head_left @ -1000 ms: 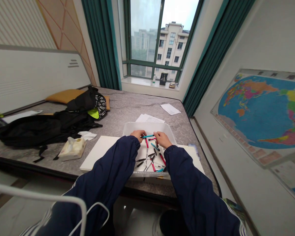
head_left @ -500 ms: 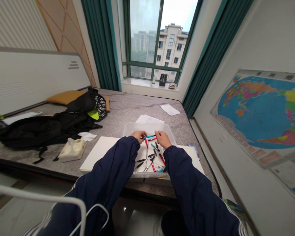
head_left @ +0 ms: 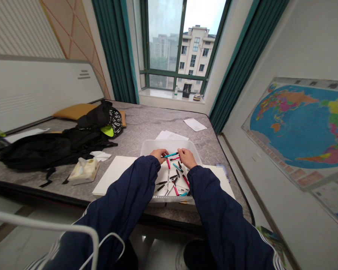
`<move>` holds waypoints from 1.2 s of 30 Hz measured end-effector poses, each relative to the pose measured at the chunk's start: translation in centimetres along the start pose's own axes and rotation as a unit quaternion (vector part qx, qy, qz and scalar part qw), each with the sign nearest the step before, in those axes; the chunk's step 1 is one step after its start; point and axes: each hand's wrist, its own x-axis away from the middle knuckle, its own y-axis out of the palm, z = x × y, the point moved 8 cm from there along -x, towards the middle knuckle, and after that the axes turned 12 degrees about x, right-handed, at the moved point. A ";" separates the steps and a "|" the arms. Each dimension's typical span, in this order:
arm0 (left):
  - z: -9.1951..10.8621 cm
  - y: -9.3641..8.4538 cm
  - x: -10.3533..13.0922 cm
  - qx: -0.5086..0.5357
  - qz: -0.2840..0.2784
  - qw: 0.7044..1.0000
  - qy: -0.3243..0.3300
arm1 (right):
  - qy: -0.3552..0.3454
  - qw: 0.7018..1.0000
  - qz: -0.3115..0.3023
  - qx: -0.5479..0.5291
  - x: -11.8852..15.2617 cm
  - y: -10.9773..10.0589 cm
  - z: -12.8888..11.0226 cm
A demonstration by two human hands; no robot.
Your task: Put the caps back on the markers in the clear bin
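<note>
A teal pen is held level between my two hands, above the far half of a translucent plastic bin. My left hand is closed on its left end, where a dark tip shows. The fingers of my right hand pinch the other end. Below them in the bin lie loose pen parts: a red piece, another teal piece, black pieces and a red one by the near wall. My sleeves cover part of the bin's sides.
The bin stands on white boards at the near edge of a grey mattress. To the left are a tissue box and a black backpack. Papers lie behind the bin. A white cable crosses the lower left.
Both hands stay on the teal pen at nearly the same spot; its right end sits very slightly higher. The rest of the scene looks the same apart from a small camera shift.
</note>
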 end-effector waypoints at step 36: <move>2.3 0.0 0.6 0.117 0.003 0.993 0.020 | 0.049 0.934 0.095 -0.342 -1.0 -1.0 1.7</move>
